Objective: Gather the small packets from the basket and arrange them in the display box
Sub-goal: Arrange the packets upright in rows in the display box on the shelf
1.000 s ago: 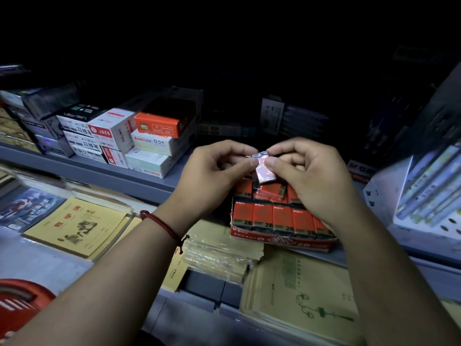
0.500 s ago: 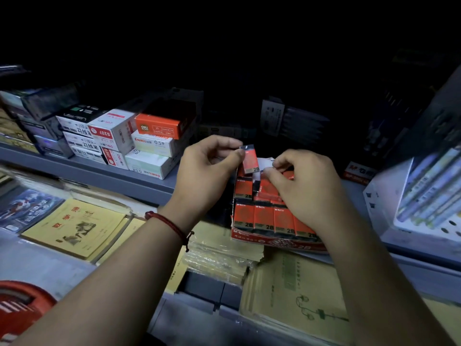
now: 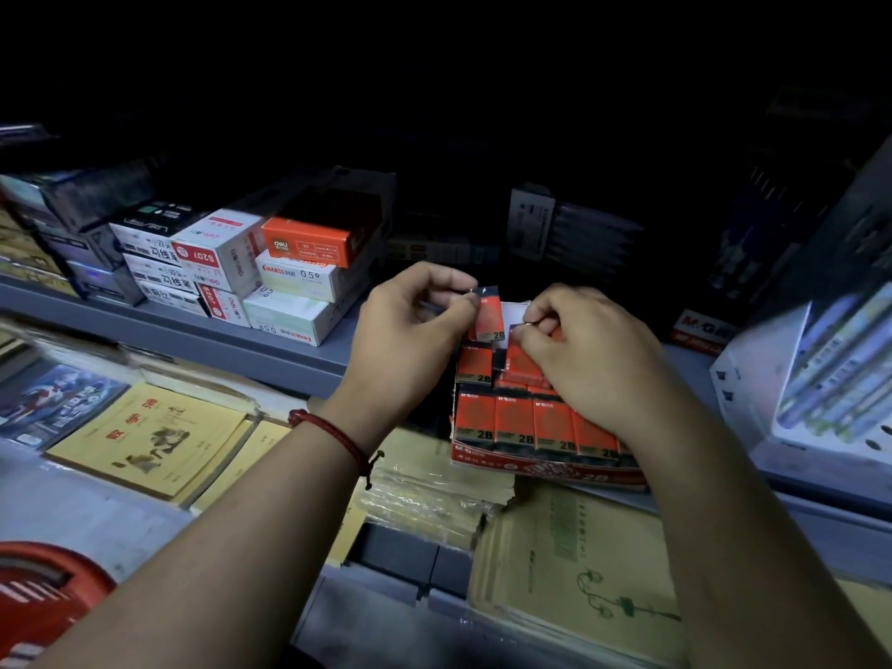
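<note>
Two hands hover over the display box (image 3: 555, 469) at the front edge of the shelf (image 3: 231, 338). The left hand (image 3: 410, 340) pinches one red 2B packet (image 3: 488, 317) upright above the box's back row. The right hand (image 3: 584, 354) has its fingers curled in a pinch just beside it, and I cannot tell what they hold. Matching packets (image 3: 514, 422) fill the box in rows.

Packet (image 3: 490, 318) pinched in left hand (image 3: 410, 325) is showing "2B" at its lower edge. Front-row packets (image 3: 516, 422) are each carrying "M&G" up top and "2B" below. Display box (image 3: 555, 471) front lip is reading "2B". On the shelf, orange box (image 3: 309, 241) is bearing "deli"; white box (image 3: 299, 277) beneath is showing "0.5"; red-and-white box (image 3: 207, 255) is reading "S207", upside down. Red box (image 3: 702, 328) at right is showing "M&G".
</note>
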